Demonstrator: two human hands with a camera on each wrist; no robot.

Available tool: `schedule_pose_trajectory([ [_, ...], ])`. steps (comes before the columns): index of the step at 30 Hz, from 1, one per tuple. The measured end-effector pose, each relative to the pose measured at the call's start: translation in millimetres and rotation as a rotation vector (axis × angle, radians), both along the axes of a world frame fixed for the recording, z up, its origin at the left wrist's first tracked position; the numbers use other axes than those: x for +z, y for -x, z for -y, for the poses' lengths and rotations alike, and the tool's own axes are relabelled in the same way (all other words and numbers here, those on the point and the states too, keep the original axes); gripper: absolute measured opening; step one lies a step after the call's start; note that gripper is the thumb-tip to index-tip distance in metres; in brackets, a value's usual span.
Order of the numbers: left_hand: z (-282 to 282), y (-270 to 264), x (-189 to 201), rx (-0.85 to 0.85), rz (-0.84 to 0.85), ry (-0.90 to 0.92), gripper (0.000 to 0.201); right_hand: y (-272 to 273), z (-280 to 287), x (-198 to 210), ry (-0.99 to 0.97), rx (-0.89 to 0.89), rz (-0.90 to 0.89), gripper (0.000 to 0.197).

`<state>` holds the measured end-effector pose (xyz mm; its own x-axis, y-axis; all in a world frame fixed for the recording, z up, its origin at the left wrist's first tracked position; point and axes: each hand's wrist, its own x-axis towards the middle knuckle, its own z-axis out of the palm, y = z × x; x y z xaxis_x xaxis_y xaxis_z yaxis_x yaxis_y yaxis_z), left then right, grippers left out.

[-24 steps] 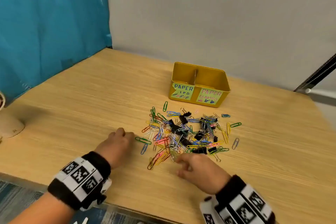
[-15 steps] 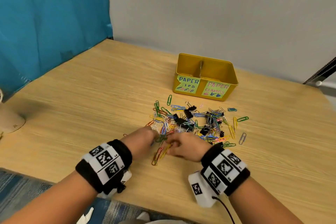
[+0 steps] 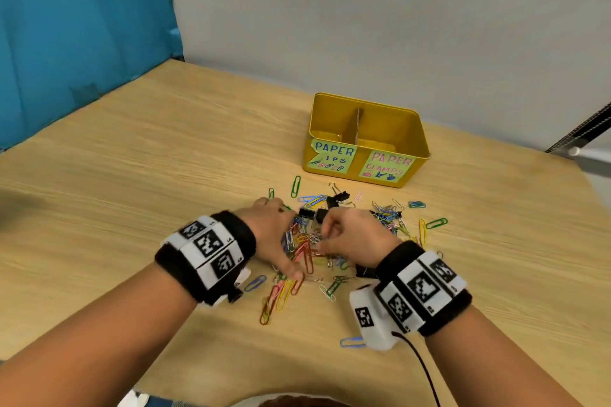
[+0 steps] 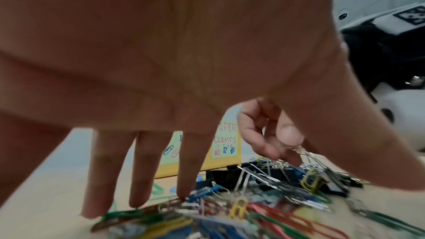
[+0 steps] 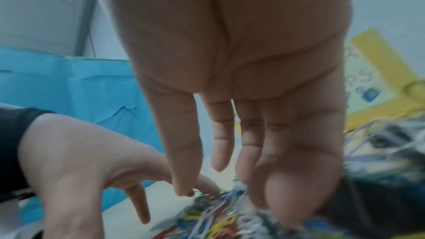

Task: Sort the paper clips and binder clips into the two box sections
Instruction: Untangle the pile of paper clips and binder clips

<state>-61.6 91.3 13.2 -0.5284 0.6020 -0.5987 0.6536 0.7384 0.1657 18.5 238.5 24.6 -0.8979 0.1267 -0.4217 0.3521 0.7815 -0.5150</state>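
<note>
A loose pile of coloured paper clips point(image 3: 305, 253) mixed with black binder clips point(image 3: 337, 200) lies on the wooden table, in front of a yellow box point(image 3: 408, 132). The box has a middle divider point(image 3: 357, 124) and two front labels, PAPER CLIPS on the left and PAPER CLAMPS on the right. Both sections look empty. My left hand point(image 3: 276, 233) hangs over the pile's left side with fingers straight and spread, fingertips point(image 4: 138, 201) touching paper clips. My right hand point(image 3: 344, 238) is over the pile's middle. In the left wrist view the right hand point(image 4: 264, 134) pinches a thin silver wire, seemingly a binder clip's handle.
A blue curtain point(image 3: 82, 26) hangs at the left and a grey wall stands behind the box. A black bar point(image 3: 588, 129) crosses the right edge. A stray blue paper clip point(image 3: 352, 342) lies near my right wrist, whose cable point(image 3: 425, 373) trails toward me.
Both hands have moved forward from the pile's near edge into the pile and closer together. The right fingers have closed on a wire. The head view has shifted closer.
</note>
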Motion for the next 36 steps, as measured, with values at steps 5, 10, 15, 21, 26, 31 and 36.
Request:
schedule_pose_trajectory([
  [5, 26.2, -30.2, -17.3, 0.013, -0.148, -0.031, 0.107, 5.5, 28.7, -15.0, -0.097, 0.216, -0.01, 0.061],
  [10, 42.9, -38.4, -18.6, 0.1, -0.261, -0.03, 0.117, 8.4, 42.8, -29.2, -0.22, 0.349, 0.015, 0.093],
  [15, 40.9, -49.3, -21.8, 0.118, -0.216, -0.015, 0.113, 1.8, 48.4, -36.0, -0.346, 0.431, -0.024, 0.086],
  [21, 30.1, -50.3, -21.9, 0.184, -0.098, -0.137, 0.063, -2.6, 33.9, -37.1, -0.231, 0.379, -0.045, 0.043],
  [26, 14.2, -50.4, -22.6, 0.266, -0.077, -0.195, 0.037, -4.0, 25.1, -35.6, -0.221, 0.326, -0.107, 0.028],
  [31, 5.9, -44.0, -13.4, 0.302, -0.045, -0.214, 0.033, -1.5, 8.4, -30.0, -0.22, 0.295, -0.1, 0.031],
  [36, 15.0, -28.1, -8.8, 0.444, 0.101, -0.333, 0.029, -2.9, -18.2, -27.8, 0.301, -0.048, -0.02, 0.03],
])
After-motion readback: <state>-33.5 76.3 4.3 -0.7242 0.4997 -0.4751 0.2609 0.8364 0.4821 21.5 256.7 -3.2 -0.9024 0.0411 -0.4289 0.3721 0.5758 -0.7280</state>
